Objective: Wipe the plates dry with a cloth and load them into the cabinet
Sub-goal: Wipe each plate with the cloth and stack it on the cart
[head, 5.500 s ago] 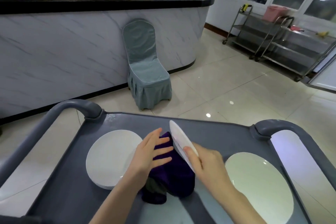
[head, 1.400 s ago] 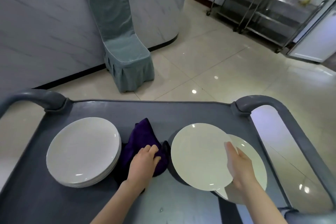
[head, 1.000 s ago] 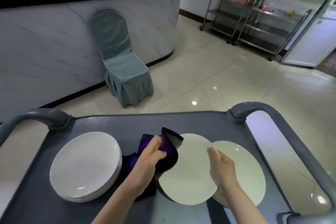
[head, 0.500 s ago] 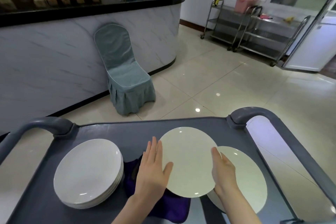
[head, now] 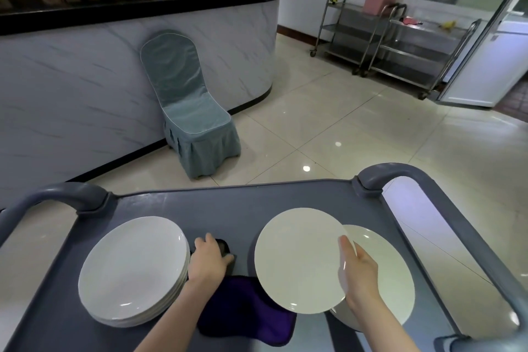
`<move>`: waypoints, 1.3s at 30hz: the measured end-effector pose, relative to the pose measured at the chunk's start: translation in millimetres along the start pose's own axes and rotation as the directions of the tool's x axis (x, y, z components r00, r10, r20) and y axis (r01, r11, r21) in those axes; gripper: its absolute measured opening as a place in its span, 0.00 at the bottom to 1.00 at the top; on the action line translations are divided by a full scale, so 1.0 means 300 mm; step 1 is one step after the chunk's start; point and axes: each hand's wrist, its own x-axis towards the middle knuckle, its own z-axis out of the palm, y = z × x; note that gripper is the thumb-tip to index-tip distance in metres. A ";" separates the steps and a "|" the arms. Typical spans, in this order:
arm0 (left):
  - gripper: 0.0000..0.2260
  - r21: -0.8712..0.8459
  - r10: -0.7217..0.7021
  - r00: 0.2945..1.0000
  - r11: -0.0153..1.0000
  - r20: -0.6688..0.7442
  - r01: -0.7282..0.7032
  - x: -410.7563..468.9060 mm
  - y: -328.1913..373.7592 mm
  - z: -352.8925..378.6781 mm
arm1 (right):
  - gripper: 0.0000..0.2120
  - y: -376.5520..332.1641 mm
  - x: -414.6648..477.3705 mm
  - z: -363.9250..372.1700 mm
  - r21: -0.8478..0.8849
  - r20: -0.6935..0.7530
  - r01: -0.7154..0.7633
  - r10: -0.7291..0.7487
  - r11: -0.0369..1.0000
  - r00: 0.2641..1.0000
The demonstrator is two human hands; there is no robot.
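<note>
Cart top (head: 228, 203): bare strip along the far edge, bounded by left handle (head: 57, 197) and right handle (head: 400, 174); left stack of plates (head: 133, 270) and right plate (head: 394, 271) block the sides; held plate (head: 297, 261), gripped by right hand (head: 357, 268), overhangs the centre; remaining gap filled by left hand (head: 207, 261) gripping purple cloth (head: 245, 314).

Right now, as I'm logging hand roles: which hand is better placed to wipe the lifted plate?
Left. The left hand grips the purple cloth beside the plate; the right hand is busy holding that plate by its edge.
</note>
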 end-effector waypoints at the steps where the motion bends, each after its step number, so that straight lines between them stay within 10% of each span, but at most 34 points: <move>1: 0.18 0.056 0.004 1.000 0.998 0.005 -0.005 0.015 -0.005 -0.010 | 0.12 0.000 -0.001 -0.001 -0.002 0.004 0.003 -0.003 1.000 1.000; 5: 0.15 0.282 0.148 0.989 0.950 -0.020 -0.136 0.069 -0.030 -0.028 | 0.12 -0.005 -0.001 0.001 -0.010 0.005 0.015 -0.015 1.000 1.000; 14: 0.11 -0.103 0.176 0.979 0.977 -0.108 -0.187 0.071 -0.007 -0.111 | 0.12 -0.006 0.007 0.014 -0.037 -0.003 0.018 -0.018 0.999 1.000; 18: 0.07 -0.515 0.182 0.955 0.810 -0.233 -0.280 -0.026 0.110 -0.234 | 0.16 -0.010 -0.001 0.041 -0.091 0.011 0.048 -0.047 0.995 0.999; 24: 0.06 -0.664 0.649 0.752 0.513 -0.114 -0.543 -0.299 0.298 -0.166 | 0.23 -0.016 -0.038 0.112 -0.101 0.034 0.090 -0.087 0.991 0.996; 27: 0.14 -0.425 0.758 0.651 0.601 0.035 -0.677 -0.321 0.260 -0.056 | 0.18 -0.042 -0.041 0.106 0.008 0.012 0.038 -0.038 0.999 0.999; 32: 0.22 0.003 0.838 0.528 0.533 -0.138 -0.846 -0.295 0.176 0.001 | 0.21 -0.056 -0.053 0.093 0.045 0.041 -0.028 0.026 0.999 0.999; 39: 0.25 0.346 0.833 0.550 0.500 0.057 -0.794 -0.314 0.227 0.028 | 0.18 -0.056 -0.079 0.124 0.082 0.018 0.014 -0.016 0.997 1.000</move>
